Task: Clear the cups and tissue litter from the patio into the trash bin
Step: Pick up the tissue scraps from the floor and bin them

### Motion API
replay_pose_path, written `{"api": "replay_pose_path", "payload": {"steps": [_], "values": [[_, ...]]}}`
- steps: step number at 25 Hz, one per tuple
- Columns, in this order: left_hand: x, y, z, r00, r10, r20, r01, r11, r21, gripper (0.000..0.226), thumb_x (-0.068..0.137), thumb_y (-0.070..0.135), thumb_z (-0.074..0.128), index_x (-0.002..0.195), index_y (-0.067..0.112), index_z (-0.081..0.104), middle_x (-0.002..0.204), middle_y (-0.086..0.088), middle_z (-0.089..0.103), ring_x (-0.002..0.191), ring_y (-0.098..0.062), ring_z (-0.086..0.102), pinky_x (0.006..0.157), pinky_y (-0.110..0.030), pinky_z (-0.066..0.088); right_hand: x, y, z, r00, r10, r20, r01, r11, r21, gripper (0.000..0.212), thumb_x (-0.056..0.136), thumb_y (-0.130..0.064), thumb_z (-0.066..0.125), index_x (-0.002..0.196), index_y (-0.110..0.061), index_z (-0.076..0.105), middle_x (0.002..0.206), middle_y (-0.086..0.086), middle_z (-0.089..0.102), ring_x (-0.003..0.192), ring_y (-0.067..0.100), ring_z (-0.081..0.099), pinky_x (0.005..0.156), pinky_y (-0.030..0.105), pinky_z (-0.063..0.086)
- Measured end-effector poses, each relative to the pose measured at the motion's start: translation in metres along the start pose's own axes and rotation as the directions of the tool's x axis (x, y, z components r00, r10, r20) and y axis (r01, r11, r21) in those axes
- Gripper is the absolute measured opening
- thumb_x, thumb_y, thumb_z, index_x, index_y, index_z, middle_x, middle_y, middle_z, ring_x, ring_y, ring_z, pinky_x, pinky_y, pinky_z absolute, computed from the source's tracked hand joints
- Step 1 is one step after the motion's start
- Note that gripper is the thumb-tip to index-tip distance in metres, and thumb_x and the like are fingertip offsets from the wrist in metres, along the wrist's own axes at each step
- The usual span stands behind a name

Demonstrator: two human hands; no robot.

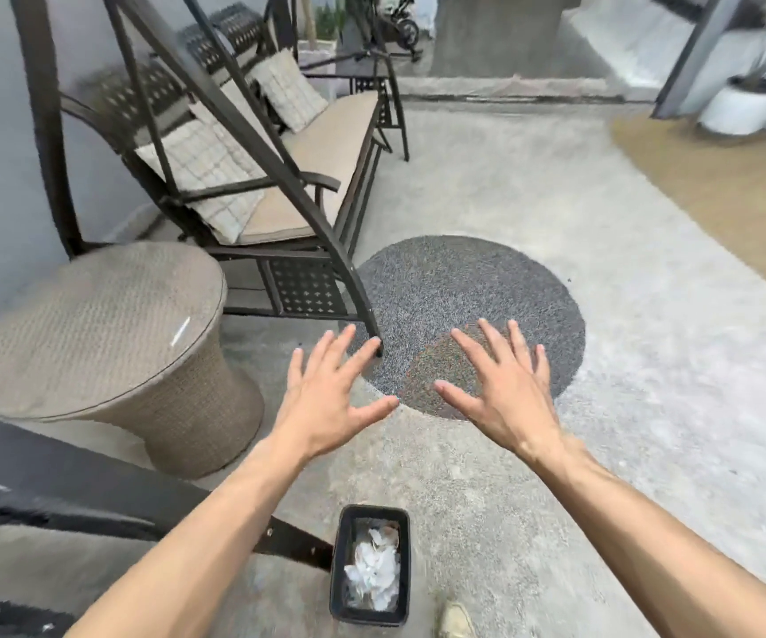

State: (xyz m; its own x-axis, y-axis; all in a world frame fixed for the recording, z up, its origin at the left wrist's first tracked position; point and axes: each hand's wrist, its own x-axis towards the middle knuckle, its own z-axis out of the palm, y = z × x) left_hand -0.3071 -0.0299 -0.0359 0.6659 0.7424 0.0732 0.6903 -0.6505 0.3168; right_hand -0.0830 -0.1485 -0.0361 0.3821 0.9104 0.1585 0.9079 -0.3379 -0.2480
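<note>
While both hands — left hand (326,407), right hand (501,398) — hover empty with fingers spread, crumpled white tissues (374,575) sit inside the near black rectangular trash bin (339,568) — best scan the patio for leftover litter.

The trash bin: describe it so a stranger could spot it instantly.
Start at the round wicker side table beside the swing bench. Come nearer across the concrete, between the person's forearms. The trash bin is the small black rectangular tub, the only container holding crumpled white tissue.
</note>
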Motion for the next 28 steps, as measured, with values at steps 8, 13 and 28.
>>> {"api": "replay_pose_path", "payload": {"steps": [8,13,28], "values": [[0.074,0.167,0.007,0.923,0.385,-0.013,-0.385,0.923,-0.012,0.085,0.076,0.088,0.027,0.149,0.050,0.005,0.163,0.012,0.003,0.150,-0.011,-0.003,0.121,-0.050,-0.002,-0.069,0.140,-0.089,0.936,0.304,-0.176,-0.313,0.950,-0.023,0.078,0.075,-0.085,0.028,0.144,-0.049,0.018,0.160,-0.005,0.014,0.148,0.025,0.000,0.114,0.060,0.010],[0.100,0.303,0.045,0.807,0.590,0.024,-0.586,0.806,-0.078,0.085,0.077,0.089,0.027,0.150,0.050,0.006,0.163,0.012,0.003,0.150,-0.010,-0.003,0.120,-0.047,-0.007,-0.152,0.252,-0.133,0.826,0.509,-0.240,-0.528,0.849,-0.015,0.084,0.072,-0.090,0.021,0.144,-0.048,0.018,0.160,-0.005,0.012,0.147,0.022,-0.005,0.115,0.056,0.005],[0.023,0.704,0.174,0.144,0.984,0.108,-0.925,0.172,-0.338,0.085,0.076,0.085,0.028,0.150,0.046,0.017,0.163,0.010,0.012,0.150,-0.013,0.007,0.121,-0.047,-0.001,-0.451,0.410,-0.214,0.176,0.891,-0.418,-0.967,0.237,0.097,0.080,0.075,-0.086,0.026,0.145,-0.047,0.020,0.160,-0.007,0.011,0.147,0.021,-0.004,0.116,0.055,0.003]]}}
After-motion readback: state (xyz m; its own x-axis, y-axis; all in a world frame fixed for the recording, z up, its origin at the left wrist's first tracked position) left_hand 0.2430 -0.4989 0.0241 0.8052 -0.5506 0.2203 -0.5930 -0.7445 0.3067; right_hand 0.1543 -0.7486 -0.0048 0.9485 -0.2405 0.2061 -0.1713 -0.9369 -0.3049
